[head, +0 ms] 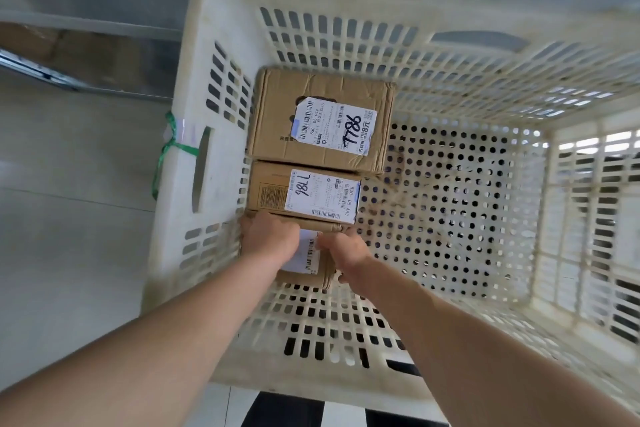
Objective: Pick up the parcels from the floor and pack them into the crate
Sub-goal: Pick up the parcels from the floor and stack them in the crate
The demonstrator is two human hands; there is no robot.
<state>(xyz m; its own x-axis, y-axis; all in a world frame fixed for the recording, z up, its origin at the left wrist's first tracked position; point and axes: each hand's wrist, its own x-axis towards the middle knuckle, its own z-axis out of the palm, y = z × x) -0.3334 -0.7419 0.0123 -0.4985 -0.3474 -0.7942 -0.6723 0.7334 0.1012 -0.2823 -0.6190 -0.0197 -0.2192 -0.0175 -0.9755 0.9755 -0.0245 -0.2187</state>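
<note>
A white perforated plastic crate (460, 211) fills the view. Along its left wall lie three cardboard parcels in a row: a large one (277, 121) labelled 7786 at the far end, a smaller one (266, 191) labelled 98LL in the middle, and a third parcel (311, 258) nearest me at the crate's bottom. My left hand (268, 236) grips the left side of that third parcel, and my right hand (346, 256) grips its right side. My hands hide most of it; only a strip of its white label shows.
The right part of the crate floor is bare perforated plastic. A green strap (166, 152) is tied at the crate's left handle slot. Pale floor tiles lie to the left, with a metal rail (69, 80) at the upper left. A black-and-white striped surface (311, 409) shows below the crate.
</note>
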